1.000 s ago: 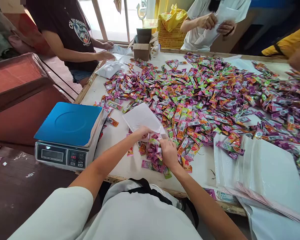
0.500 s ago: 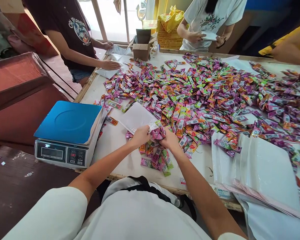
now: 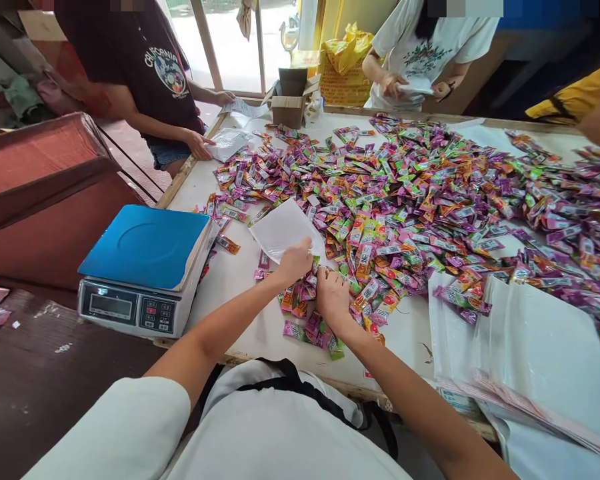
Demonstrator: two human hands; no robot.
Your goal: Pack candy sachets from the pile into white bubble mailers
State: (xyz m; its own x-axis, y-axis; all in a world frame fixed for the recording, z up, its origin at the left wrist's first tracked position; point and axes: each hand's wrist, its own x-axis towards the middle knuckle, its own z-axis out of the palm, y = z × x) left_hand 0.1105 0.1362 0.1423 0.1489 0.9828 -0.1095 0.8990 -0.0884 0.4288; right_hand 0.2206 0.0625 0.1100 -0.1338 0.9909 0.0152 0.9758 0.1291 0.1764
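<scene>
My left hand (image 3: 294, 260) is closed on the near edge of a clear plastic bag (image 3: 280, 225) that lies on the white table (image 3: 240, 280). Just to its right, my right hand (image 3: 333, 298) is curled over a small heap of purple, green and orange candy sachets (image 3: 305, 313) by the table's front edge; its fingers are closed among them, and what they grip is hidden. A much larger spread of the same sachets (image 3: 405, 187) covers the middle and far side of the table.
A blue-topped weighing scale (image 3: 147, 267) stands at the table's left corner. A stack of clear bags (image 3: 525, 353) lies at the right front. A cardboard box (image 3: 291, 100) stands at the far edge. Other people (image 3: 155, 73) stand around the table handling bags.
My right hand lifted a handful of sachets to the bag's mouth, then dropped back onto the small heap. My left hand has kept hold of the bag.
</scene>
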